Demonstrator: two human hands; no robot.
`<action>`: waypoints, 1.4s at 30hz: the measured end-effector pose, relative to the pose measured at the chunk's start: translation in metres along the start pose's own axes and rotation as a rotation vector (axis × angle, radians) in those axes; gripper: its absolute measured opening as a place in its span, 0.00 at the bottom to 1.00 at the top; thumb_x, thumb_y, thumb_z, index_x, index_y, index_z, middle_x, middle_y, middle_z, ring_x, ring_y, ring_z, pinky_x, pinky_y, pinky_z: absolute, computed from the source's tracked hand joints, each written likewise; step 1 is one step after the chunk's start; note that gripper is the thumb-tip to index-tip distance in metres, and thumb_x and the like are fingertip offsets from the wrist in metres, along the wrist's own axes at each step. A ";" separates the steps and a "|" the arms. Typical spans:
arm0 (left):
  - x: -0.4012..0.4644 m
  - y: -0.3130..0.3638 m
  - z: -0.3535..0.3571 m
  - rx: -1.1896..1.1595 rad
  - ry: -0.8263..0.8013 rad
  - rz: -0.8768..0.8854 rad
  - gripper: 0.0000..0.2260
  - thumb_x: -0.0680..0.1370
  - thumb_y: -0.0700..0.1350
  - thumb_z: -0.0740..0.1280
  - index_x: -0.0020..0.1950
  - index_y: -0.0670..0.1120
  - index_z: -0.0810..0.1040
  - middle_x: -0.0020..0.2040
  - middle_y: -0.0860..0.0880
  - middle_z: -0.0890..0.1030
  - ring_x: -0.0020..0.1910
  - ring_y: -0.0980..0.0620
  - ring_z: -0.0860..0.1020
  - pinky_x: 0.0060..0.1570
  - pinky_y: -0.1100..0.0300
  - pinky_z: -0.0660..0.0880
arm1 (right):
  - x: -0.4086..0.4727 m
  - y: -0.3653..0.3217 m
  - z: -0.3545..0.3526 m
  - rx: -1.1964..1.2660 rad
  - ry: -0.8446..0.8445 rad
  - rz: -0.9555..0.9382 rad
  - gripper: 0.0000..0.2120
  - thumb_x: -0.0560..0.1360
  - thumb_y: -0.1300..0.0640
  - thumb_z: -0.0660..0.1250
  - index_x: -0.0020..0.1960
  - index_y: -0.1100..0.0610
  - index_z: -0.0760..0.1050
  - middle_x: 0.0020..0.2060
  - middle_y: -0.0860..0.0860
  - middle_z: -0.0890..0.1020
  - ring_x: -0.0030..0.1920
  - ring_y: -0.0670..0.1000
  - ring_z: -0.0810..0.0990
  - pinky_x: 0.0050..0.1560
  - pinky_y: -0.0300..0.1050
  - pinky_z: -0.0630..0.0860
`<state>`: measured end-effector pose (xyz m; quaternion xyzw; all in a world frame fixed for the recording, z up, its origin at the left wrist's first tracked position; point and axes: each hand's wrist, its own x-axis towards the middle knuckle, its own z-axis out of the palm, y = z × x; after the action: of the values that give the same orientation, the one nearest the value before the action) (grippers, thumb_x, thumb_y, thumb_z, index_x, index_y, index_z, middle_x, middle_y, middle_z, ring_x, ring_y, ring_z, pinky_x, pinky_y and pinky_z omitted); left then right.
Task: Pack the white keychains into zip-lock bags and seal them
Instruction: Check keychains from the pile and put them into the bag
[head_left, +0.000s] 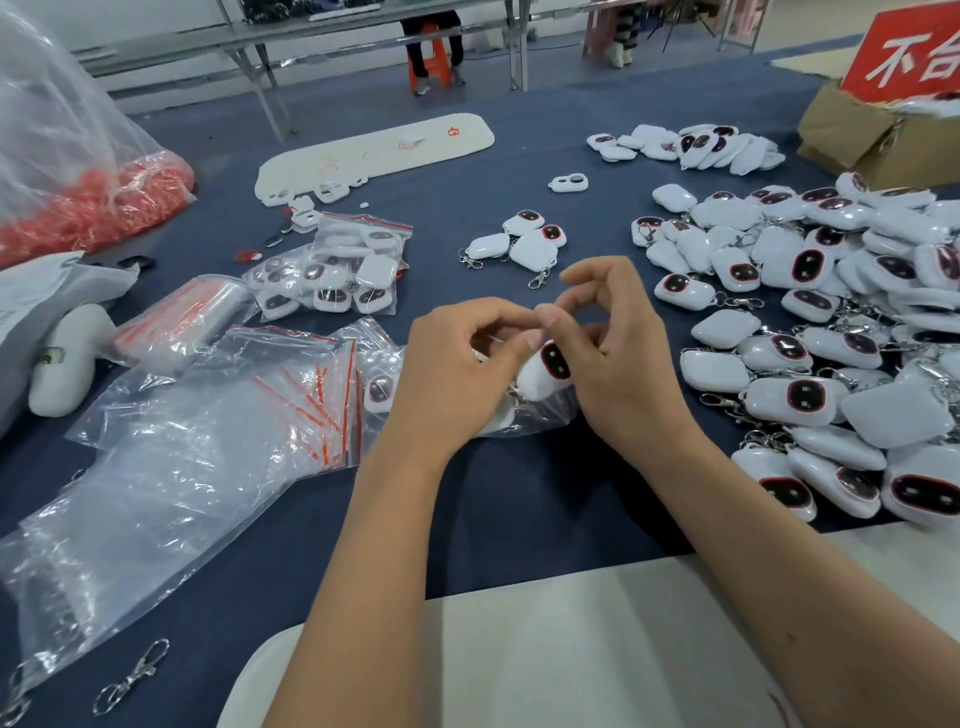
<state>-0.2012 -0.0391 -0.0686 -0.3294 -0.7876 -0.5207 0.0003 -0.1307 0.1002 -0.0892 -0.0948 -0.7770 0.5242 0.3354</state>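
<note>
While both hands are meeting over the middle of the blue worktop (509, 519), I am seeing the left hand (457, 374) curling its fingers and pinching the top edge of a zip-lock bag (540, 410), and the right hand (618, 353) pinching the same edge with thumb and forefinger, other fingers lifting loosely. One white keychain (545, 371) is sitting inside that bag between the hands. A heap of keychains (831, 332) is lying to the right, empty bags (208, 447) to the left
</note>
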 end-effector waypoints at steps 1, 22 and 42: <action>0.000 0.000 -0.001 -0.028 -0.020 -0.009 0.05 0.78 0.40 0.74 0.51 0.47 0.87 0.41 0.55 0.86 0.42 0.55 0.83 0.43 0.63 0.76 | 0.001 0.001 -0.001 0.023 0.030 0.029 0.11 0.81 0.54 0.72 0.59 0.54 0.73 0.42 0.42 0.81 0.35 0.48 0.82 0.40 0.45 0.80; 0.000 -0.004 -0.002 -0.316 -0.023 -0.182 0.06 0.74 0.35 0.78 0.49 0.41 0.86 0.42 0.40 0.86 0.38 0.46 0.84 0.41 0.53 0.84 | 0.007 0.006 -0.001 0.287 0.037 0.241 0.16 0.85 0.51 0.66 0.44 0.60 0.82 0.34 0.48 0.84 0.34 0.47 0.81 0.36 0.43 0.79; 0.001 -0.009 -0.003 -0.342 0.077 -0.177 0.05 0.76 0.37 0.76 0.50 0.43 0.85 0.45 0.42 0.87 0.44 0.46 0.84 0.51 0.44 0.84 | 0.003 0.002 -0.003 0.278 -0.176 0.132 0.09 0.84 0.61 0.66 0.50 0.57 0.86 0.36 0.47 0.86 0.35 0.43 0.79 0.36 0.36 0.76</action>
<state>-0.2079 -0.0429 -0.0741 -0.2339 -0.7130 -0.6571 -0.0715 -0.1319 0.1047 -0.0890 -0.0521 -0.7154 0.6539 0.2407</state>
